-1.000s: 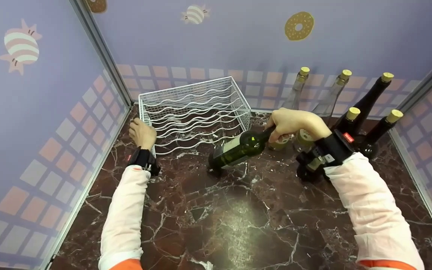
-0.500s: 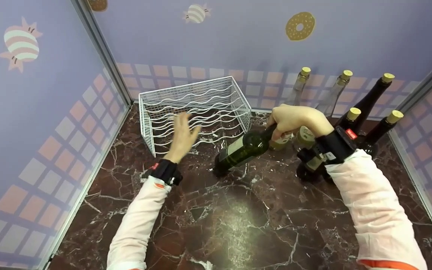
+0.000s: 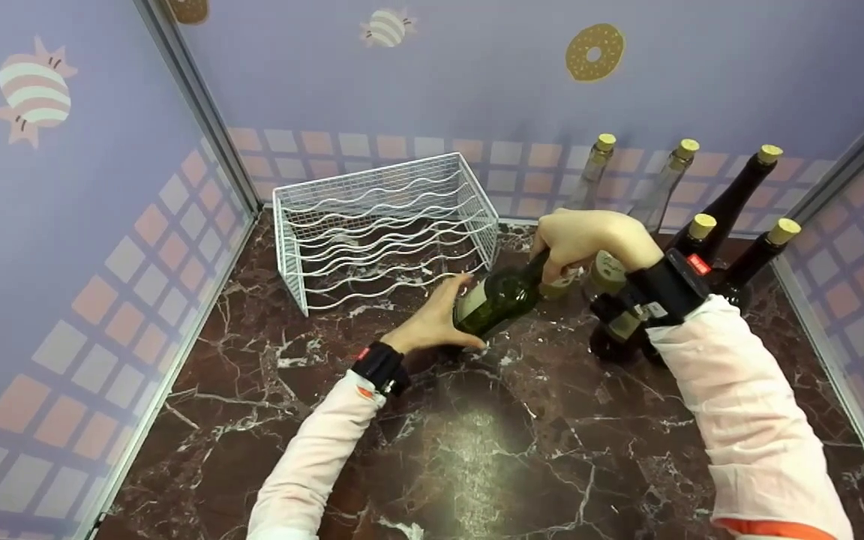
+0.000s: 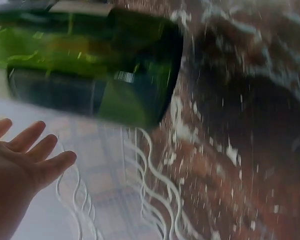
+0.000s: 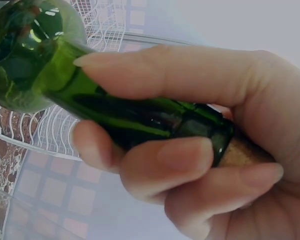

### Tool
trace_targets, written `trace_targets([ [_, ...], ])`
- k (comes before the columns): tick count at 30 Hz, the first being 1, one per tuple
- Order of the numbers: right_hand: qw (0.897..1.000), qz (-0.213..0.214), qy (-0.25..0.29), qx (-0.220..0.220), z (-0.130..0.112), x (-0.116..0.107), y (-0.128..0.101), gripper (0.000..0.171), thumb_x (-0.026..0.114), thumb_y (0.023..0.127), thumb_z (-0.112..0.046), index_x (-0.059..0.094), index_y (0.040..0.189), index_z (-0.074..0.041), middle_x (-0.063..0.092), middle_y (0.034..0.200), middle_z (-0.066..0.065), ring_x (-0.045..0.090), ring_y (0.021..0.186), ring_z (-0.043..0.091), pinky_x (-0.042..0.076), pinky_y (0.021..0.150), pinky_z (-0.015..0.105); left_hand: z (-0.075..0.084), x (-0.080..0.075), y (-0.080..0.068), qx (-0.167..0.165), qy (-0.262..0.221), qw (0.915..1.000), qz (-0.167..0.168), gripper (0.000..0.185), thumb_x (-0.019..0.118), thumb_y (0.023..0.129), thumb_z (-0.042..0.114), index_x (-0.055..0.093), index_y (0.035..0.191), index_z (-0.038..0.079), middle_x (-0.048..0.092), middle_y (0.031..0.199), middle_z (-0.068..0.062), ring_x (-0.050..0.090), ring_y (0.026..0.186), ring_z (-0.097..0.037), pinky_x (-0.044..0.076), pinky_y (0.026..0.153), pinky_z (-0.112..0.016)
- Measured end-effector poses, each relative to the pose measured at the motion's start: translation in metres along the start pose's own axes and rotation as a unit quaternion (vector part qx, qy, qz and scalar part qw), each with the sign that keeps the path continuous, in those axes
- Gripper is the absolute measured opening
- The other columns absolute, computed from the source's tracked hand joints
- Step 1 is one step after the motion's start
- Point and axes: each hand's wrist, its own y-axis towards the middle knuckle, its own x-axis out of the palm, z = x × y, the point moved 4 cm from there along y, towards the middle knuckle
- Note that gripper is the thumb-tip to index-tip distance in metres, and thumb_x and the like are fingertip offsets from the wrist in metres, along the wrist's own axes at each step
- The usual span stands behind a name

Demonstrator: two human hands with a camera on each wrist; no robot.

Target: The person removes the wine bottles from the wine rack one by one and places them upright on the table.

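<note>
A green wine bottle (image 3: 498, 304) with a pale label lies tilted over the dark marble surface, its base toward the left. My right hand (image 3: 580, 236) grips it by the neck; in the right wrist view the fingers (image 5: 165, 160) wrap the green neck (image 5: 135, 117) and a cork shows at its mouth. By the base, my left hand (image 3: 436, 319) is spread, thumb and fingers to either side of the bottle in the head view. The left wrist view shows those fingers (image 4: 40, 147) straight, with a gap to the bottle (image 4: 90, 60).
A white wire rack (image 3: 387, 225) with wavy bars stands behind the left hand, near the back wall. To the right are several corked bottles: clear ones (image 3: 661, 191) at the back and dark ones (image 3: 736, 195) beside them. Walls (image 3: 417, 82) enclose the back and sides.
My left hand has left the rack's left side and moved right and toward me, to the bottle's base. My right hand keeps its grip on the neck, and the bottle has shifted slightly right.
</note>
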Motion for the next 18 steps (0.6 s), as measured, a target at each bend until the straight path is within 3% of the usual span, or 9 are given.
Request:
trace_targets([
  [7, 1.0, 0.003, -0.001, -0.003, -0.006, -0.003, 0.002, 0.013, 0.065, 0.066, -0.003, 0.071, 0.077, -0.005, 0.051, 0.051, 0.0, 0.036, 0.041, 0.005, 0.029, 0.04, 0.018, 0.0, 0.011, 0.006, 0.036, -0.041, 0.9976, 0.043, 0.107, 0.09, 0.047, 0.023, 0.03, 0.135, 0.013, 0.046, 0.123, -0.009, 0.045, 0.106, -0.019, 0.035, 0.09, -0.032],
  [18, 1.0, -0.005, -0.001, 0.026, -0.009, 0.001, 0.001, 0.009, 0.067, 0.066, -0.005, 0.07, 0.073, -0.008, 0.056, 0.055, 0.001, 0.043, 0.045, 0.008, 0.035, 0.043, 0.02, 0.001, 0.016, 0.004, 0.049, -0.038, 0.9947, 0.081, 0.082, 0.085, 0.05, 0.016, 0.043, 0.121, 0.008, 0.055, 0.104, -0.005, 0.052, 0.088, -0.017, 0.043, 0.076, -0.028],
])
